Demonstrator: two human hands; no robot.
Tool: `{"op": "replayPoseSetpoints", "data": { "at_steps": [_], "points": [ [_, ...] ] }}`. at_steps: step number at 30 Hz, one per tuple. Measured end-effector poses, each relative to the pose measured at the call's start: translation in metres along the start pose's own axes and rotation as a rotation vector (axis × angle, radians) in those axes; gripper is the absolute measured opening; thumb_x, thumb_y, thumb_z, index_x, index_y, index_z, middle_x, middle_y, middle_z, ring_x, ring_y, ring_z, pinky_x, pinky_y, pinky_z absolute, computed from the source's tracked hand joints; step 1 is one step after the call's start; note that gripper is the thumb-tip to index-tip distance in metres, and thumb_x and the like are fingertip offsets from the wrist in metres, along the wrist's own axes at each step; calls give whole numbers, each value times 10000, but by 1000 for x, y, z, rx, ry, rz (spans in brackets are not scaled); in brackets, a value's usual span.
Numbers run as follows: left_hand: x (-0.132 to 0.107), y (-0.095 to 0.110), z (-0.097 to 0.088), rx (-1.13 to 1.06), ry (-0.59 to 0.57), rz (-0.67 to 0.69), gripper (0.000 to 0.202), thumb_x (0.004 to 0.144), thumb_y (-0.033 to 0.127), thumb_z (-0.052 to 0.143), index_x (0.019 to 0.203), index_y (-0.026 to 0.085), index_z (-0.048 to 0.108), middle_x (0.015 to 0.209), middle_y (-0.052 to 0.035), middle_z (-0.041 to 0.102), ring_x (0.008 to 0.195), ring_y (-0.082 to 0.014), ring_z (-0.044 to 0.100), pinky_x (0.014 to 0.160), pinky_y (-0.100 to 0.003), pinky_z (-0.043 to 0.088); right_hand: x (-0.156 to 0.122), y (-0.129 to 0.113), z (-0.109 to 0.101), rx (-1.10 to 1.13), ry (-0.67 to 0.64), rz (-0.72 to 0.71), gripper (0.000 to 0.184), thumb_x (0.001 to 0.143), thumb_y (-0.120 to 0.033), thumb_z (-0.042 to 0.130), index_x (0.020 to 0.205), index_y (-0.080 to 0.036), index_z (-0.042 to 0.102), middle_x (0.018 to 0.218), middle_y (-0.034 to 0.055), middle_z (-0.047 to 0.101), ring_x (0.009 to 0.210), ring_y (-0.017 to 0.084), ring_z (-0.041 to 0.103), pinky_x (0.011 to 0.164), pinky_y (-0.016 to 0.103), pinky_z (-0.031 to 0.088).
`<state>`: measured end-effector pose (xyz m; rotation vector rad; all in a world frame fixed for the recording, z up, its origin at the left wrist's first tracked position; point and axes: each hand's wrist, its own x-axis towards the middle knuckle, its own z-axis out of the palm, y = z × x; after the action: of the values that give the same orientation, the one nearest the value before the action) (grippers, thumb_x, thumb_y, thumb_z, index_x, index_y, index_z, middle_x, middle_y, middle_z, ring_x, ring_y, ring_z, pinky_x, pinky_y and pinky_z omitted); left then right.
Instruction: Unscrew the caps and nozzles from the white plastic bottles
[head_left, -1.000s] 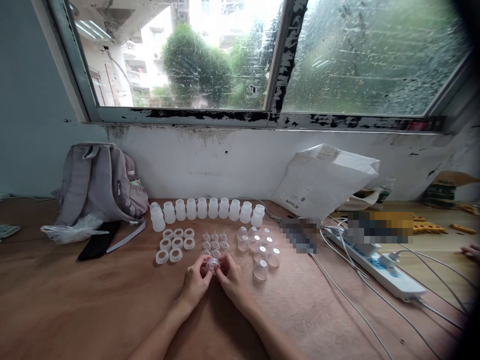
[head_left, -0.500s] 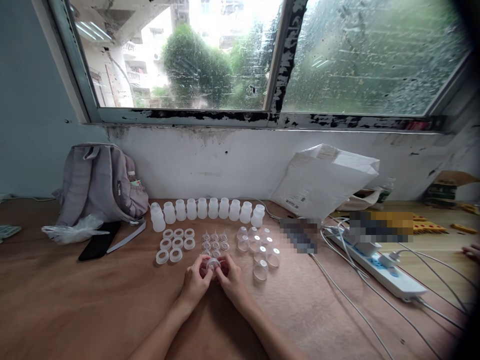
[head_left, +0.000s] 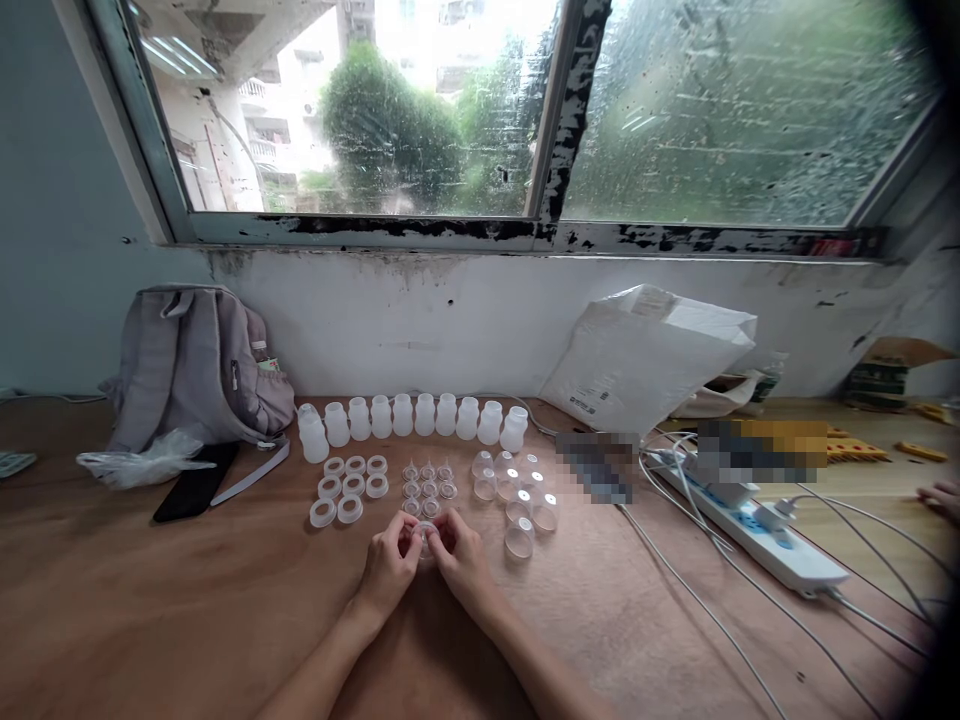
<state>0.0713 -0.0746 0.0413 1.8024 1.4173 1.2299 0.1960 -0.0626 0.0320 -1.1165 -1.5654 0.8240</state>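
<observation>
Left hand (head_left: 388,562) and right hand (head_left: 459,558) grip a translucent ring (head_left: 426,538); leftmost bottle (head_left: 313,438) looks capped, nine bottles (head_left: 424,418) stand open.

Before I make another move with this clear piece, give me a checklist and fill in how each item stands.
1. Left hand and right hand both on the clear piece: ok.
2. Clear piece's parts fully seated: cannot tell; fingers cover some of it and the detail is too small.
3. Room beyond the fingertips: not ok, I'd say; the nearest small clear teats sit very close.
4. White rings lying on the table, left of the teats: ok.
5. White bottles standing in a row at the back: ok.
6. Clear domes apart from the power strip: ok.
</observation>
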Motion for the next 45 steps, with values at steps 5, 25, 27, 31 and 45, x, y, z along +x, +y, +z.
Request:
{"op": "replayPoseSetpoints", "data": {
  "at_steps": [5, 25, 27, 31, 45],
  "points": [
    [4, -10, 2, -138, 26, -41, 165, 757, 301, 445, 881, 196, 473, 672, 9, 578, 542, -112, 548, 518, -205, 429, 3, -10, -6, 435, -96, 212, 293, 787, -440, 417, 941, -202, 491, 657, -7, 547, 535, 119, 534, 473, 224, 430],
    [12, -12, 2, -566, -131, -240, 295, 666, 359, 586, 843, 156, 467, 683, 19, 521, 513, -95, 519, 425, -193, 417, 11, 11, -2, 463, -92, 196, 234, 705, -390, 570, 687, -168, 495, 534, -50, 501, 428, 74, 468, 414, 189, 361],
    [13, -15, 4, -536, -119, -236, 294, 661, 366, 586, 827, 161, 456, 666, 30, 512, 479, -89, 508, 390, -189, 402, 11, 13, -1, 463, -95, 192, 241, 710, -401, 560, 682, -172, 488, 531, -53, 494, 424, 75, 464, 412, 190, 357],
    [13, -16, 2, -408, -151, -213, 281, 691, 386, 548, 844, 167, 460, 642, 29, 523, 465, -102, 512, 376, -203, 397, 12, 12, -2, 410, -108, 140, 257, 721, -419, 542, 674, -175, 476, 545, -47, 487, 418, 73, 452, 406, 191, 354],
    [144, -10, -107, 1062, 358, 233, 265, 756, 215, 436, 984, 154, 557, 1140, -142, 483, 1119, -294, 347, 940, -503, 161, 19, 9, -20, 195, 69, 86, 306, 731, -486, 489, 683, -184, 480, 562, -20, 505, 377, 86, 429, 341, 195, 328]
  ]
}}
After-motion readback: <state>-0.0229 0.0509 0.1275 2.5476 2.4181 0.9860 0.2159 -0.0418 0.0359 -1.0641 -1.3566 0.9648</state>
